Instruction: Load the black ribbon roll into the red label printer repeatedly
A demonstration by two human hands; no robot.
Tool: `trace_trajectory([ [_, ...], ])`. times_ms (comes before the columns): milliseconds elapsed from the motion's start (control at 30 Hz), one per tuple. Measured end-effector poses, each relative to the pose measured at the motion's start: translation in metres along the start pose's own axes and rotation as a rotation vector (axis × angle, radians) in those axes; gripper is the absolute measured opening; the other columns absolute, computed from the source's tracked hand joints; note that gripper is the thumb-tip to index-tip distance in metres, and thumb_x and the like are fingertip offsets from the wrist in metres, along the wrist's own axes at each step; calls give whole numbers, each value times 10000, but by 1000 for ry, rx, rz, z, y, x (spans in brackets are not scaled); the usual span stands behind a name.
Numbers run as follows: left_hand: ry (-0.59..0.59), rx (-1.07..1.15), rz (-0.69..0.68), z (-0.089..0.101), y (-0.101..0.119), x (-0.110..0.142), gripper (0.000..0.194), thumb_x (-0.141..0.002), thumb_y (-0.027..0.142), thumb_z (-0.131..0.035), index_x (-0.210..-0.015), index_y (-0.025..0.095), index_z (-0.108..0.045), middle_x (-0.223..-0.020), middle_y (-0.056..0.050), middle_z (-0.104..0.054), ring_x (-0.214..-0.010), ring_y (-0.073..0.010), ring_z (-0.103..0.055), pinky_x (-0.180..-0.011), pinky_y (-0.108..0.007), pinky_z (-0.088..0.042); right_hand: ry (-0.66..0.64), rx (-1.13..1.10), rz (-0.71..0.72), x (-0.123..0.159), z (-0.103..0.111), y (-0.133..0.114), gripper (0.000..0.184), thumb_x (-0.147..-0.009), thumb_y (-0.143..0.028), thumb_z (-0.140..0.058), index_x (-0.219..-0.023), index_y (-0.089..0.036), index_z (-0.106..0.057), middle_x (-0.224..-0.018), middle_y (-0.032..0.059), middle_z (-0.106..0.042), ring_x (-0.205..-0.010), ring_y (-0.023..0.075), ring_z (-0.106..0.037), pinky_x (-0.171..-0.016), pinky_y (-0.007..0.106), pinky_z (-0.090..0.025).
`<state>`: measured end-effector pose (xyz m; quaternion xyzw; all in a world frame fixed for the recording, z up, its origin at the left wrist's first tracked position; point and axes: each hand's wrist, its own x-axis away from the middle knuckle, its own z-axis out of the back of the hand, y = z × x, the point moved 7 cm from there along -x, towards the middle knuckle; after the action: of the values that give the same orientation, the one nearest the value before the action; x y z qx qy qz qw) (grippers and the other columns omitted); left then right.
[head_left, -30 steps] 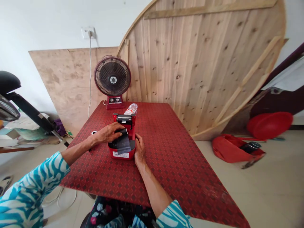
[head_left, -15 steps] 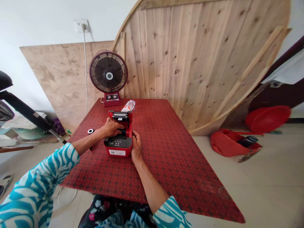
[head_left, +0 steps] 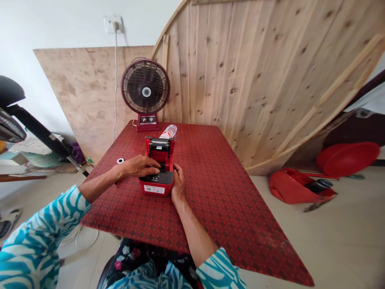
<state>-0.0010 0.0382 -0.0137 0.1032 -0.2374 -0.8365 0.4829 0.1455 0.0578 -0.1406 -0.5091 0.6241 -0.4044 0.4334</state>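
A small red label printer [head_left: 157,182] with a black top panel sits on the red patterned table [head_left: 210,192], its lid [head_left: 159,146] tilted up at the back. My left hand [head_left: 138,166] lies over the printer's open middle, fingers stretched flat across it. My right hand [head_left: 178,185] presses against the printer's right side, fingers curled along its wall. A small black-and-white roll [head_left: 120,160] lies on the table to the left of my left wrist.
A red table fan [head_left: 146,93] stands at the table's far edge, its cord running up to a wall socket [head_left: 113,24]. A plastic bottle [head_left: 168,131] lies behind the printer. Big wooden boards lean on the wall. A red bag [head_left: 296,188] and red basin [head_left: 349,157] sit on the floor at right.
A dark sheet that my left hand held over the printer a second ago is gone from view; the black top panel now shows. My left hand has flattened over the printer's middle. The right hand stays put.
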Motion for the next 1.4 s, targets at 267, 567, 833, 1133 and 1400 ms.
trace_trajectory([
  [267,39,162,74,-6,-6,-4,299,-858,314,-538,-1078,229,-721,-918,9,-750,-813,-163,-665,-737,-221,-469,-16,-3,-10,1,-1,-1,424,-816,-465,-500,-1136,-205,-598,-1156,68,-650,-1098,220,-561,-939,381,-422],
  [567,46,164,65,-2,-15,-19,266,-808,250,-549,-973,204,-753,-826,6,-743,-727,-146,-640,-653,-212,-464,9,1,16,0,0,0,392,-814,-431,-503,-1118,-214,-621,-1092,45,-680,-1063,209,-574,-924,364,-432],
  [833,225,-11,-46,9,14,-2,270,-902,255,-478,-1050,223,-702,-1022,-11,-729,-913,-169,-654,-862,-263,-463,2,-20,-9,0,-1,0,383,-807,-434,-515,-1105,-215,-615,-1121,55,-667,-1076,212,-570,-935,367,-424],
  [1133,394,-455,-367,-11,55,47,331,-1003,259,-350,-1104,201,-659,-921,-72,-704,-877,-157,-625,-807,-303,-398,3,-33,3,0,-1,-2,387,-797,-430,-517,-1095,-207,-621,-1117,56,-664,-1063,207,-571,-929,368,-424],
  [1400,430,-604,-501,-30,66,71,294,-1001,179,-356,-1183,163,-586,-917,-68,-711,-933,-178,-622,-818,-334,-394,4,0,3,-3,1,2,373,-797,-404,-505,-1092,-215,-632,-1127,47,-673,-1068,200,-571,-929,361,-426],
])
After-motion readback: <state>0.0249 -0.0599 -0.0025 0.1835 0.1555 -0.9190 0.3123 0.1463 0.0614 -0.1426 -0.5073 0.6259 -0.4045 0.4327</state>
